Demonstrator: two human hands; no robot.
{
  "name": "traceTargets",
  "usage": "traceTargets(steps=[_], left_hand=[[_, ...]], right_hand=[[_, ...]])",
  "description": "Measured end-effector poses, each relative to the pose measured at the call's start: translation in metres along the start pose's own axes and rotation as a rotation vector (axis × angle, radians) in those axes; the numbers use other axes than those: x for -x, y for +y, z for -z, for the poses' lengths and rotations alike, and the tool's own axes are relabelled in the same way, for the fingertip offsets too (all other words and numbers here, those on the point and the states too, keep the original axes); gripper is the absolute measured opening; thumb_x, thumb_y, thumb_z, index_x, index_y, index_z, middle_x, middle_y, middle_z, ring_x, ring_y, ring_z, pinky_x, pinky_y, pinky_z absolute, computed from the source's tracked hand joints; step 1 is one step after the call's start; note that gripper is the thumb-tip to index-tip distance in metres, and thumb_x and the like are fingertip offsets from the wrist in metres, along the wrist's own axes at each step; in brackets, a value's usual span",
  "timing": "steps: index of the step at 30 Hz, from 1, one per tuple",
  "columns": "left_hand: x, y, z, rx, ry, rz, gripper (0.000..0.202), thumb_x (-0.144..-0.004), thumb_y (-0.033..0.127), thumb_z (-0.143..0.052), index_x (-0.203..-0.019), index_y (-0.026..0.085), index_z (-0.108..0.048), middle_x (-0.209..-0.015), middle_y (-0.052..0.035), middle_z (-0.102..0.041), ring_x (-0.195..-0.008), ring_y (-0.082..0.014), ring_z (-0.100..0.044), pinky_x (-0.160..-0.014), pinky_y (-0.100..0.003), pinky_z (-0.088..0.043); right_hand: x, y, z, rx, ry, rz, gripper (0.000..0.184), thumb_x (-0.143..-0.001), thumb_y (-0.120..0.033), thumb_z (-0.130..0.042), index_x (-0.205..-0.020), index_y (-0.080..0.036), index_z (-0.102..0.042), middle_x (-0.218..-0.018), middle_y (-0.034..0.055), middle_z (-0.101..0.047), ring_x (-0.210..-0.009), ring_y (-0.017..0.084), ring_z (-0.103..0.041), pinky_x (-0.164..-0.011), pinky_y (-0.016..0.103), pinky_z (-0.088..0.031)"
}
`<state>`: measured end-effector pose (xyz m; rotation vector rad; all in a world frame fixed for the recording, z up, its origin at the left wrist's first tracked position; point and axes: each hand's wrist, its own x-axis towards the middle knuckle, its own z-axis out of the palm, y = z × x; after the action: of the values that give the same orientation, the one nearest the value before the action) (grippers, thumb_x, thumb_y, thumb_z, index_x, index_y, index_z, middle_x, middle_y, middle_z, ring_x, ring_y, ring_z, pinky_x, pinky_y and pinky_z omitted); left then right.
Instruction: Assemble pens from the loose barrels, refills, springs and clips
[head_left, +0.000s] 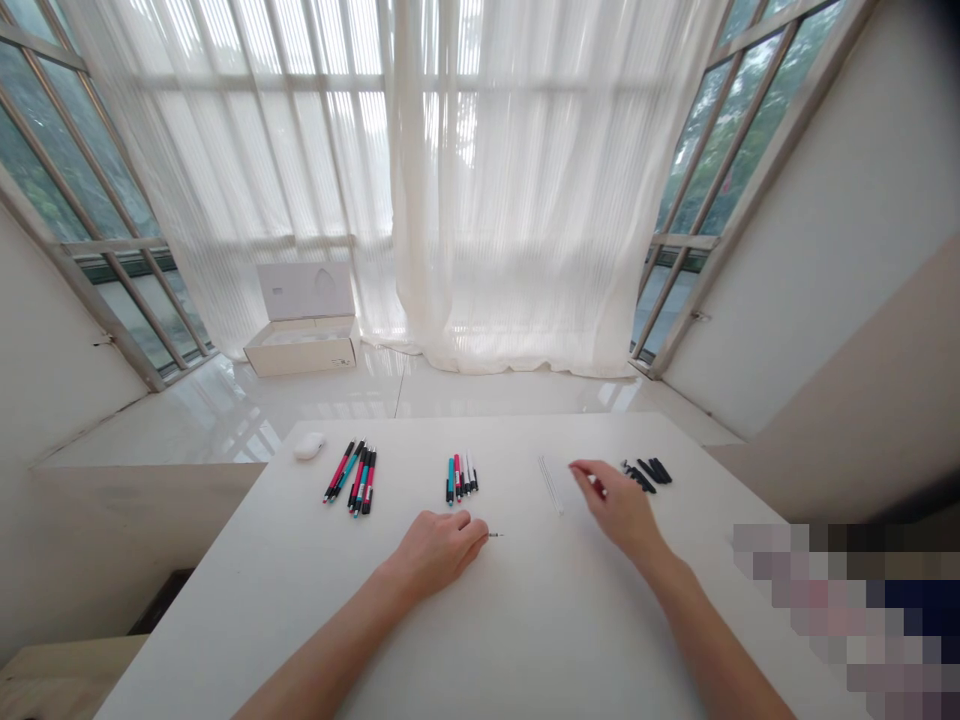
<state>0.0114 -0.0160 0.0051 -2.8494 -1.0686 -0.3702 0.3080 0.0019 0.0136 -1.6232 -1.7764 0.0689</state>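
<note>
Sheer-curtained windows [480, 180] glow behind a white table [525, 620], the left hand [437, 552] curled shut beside a small pen tip [495, 535], the right hand [611, 508] pinching a small red piece [596, 484].

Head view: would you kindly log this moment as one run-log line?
left hand: at thin dark-tipped refill | right hand: pinching small red piece | nearby on white table: clear thin rods, black pen parts

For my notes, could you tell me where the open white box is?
In the head view, the open white box sits on the floor left of centre, before the curtain.
</note>
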Motion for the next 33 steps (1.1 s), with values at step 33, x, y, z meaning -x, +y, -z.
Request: traceTargets(steps=[33], left_hand=[[0.001,-0.002,-0.002,-0.013,0.034,-0.005,0.024,-0.098,0.030,-0.032,-0.090,0.021,-0.052,-0.077,0.0007,-0.060,-0.062,-0.0136,-0.060,-0.048,-0.023,-0.033]], right_hand=[[-0.004,0.133,0.027,0.352,0.216,-0.572,0.028,-0.073,-0.038,-0.057,-0.082,-0.017,-0.073,-0.082,0.0124,-0.071,-0.071,0.026,-0.060,-0.058,0.033,-0.040]])
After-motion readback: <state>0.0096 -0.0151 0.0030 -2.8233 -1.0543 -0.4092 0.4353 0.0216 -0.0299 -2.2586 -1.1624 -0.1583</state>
